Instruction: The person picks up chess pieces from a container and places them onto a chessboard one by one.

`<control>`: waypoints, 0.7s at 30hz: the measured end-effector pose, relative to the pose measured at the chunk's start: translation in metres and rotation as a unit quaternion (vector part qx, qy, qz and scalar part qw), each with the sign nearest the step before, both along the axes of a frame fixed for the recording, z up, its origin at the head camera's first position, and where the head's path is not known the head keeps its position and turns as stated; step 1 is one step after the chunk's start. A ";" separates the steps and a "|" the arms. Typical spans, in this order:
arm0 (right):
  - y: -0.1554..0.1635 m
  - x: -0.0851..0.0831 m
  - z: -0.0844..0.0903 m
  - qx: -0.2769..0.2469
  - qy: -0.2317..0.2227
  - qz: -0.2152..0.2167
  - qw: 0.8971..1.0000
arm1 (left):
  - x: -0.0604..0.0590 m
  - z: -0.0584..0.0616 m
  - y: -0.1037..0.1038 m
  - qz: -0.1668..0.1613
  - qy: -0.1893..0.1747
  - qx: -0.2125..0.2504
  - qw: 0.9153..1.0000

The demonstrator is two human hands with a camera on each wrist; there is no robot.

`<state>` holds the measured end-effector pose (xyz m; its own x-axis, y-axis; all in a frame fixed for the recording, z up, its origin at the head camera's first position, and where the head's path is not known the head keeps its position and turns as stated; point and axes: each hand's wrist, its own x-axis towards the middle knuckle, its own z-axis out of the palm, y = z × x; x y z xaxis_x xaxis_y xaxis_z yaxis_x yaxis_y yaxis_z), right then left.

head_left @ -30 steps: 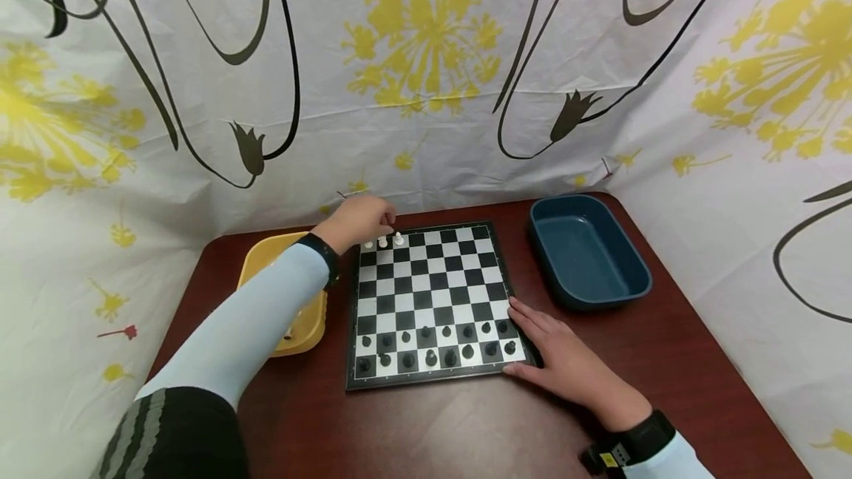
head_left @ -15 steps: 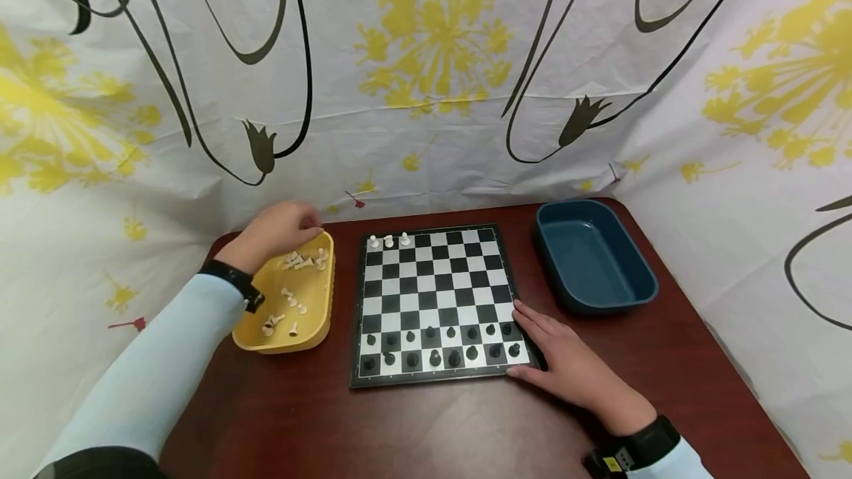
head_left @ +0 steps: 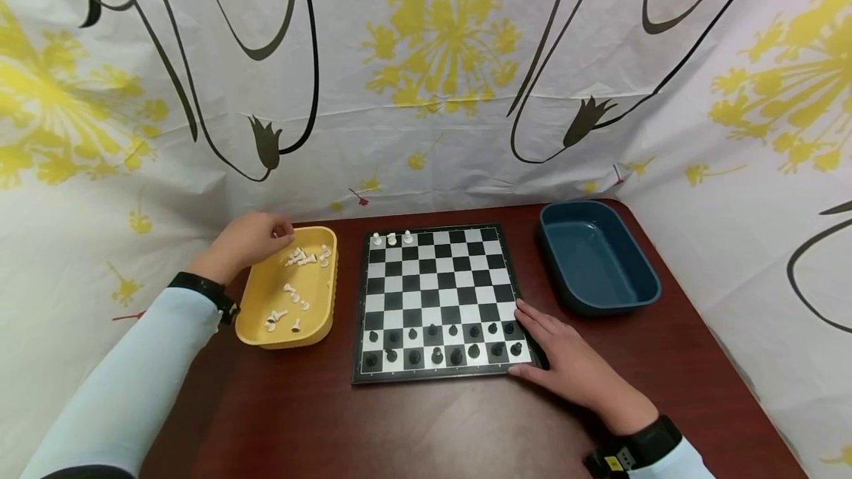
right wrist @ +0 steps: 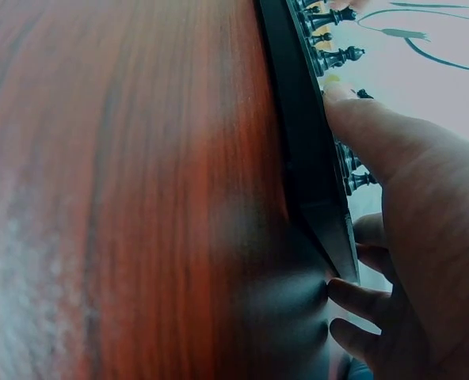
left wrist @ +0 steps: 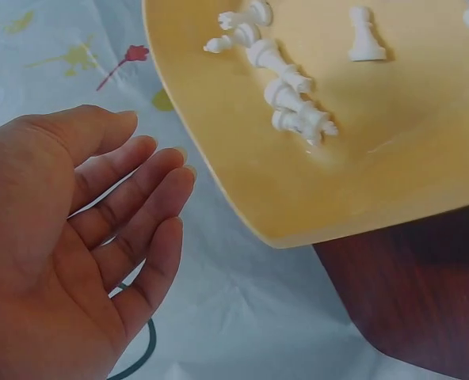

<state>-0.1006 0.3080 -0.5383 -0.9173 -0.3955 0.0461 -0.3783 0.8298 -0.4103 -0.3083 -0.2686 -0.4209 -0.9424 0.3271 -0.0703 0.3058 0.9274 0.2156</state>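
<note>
Patterned white cloth (head_left: 319,202) hangs close behind the far edge of the dark red table (head_left: 433,435), so it limits reach past the left hand (head_left: 248,242). That hand holds nothing: its fingers curve loosely, thumb a little apart from them, over the far-left corner of the yellow tray (head_left: 266,294). In the left wrist view no fingertip touches the rim.

White chess pieces (head_left: 305,257) lie in the tray, mostly toppled. One bunch is just beyond the fingertips, to the hand's right; others lie scattered nearer the person. To pick one well, I would come over the wall from above, fingertips down, and pinch a loose piece by its body rather than dig into the bunch, where several seem to touch and could roll together.

Right of the tray, past a strip of bare table, is the chessboard (head_left: 429,283). Three white pieces (head_left: 392,239) stand along its far edge at the corner nearest the left hand; a high path over the tray wall should spare them. Unoccupied squares separate them from the two rows of black pieces (head_left: 437,355) nearest the person.

The right hand (head_left: 569,362) grips no piece; its spread fingers and thumb rest at the board's near right corner, which probably steadies it. Thumb and black pieces are close, so small shifts there risk a knock. Beyond that hand sits the blue tray (head_left: 589,242), well apart from the left hand's route.
</note>
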 end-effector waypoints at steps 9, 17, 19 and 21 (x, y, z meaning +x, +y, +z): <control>-0.001 0.001 0.000 -0.002 -0.004 -0.004 1.000 | -0.003 -0.017 -0.002 0.028 -0.040 -0.009 0.999; -0.001 0.000 -0.001 0.000 0.000 -0.002 1.000 | -0.011 -0.042 -0.005 0.020 -0.057 -0.038 0.997; 0.000 0.000 -0.001 0.001 0.001 -0.002 1.000 | -0.013 -0.045 -0.005 0.016 -0.057 -0.044 0.997; 0.000 0.000 -0.001 0.000 0.002 -0.002 1.000 | -0.014 -0.047 -0.003 0.013 -0.065 -0.051 0.997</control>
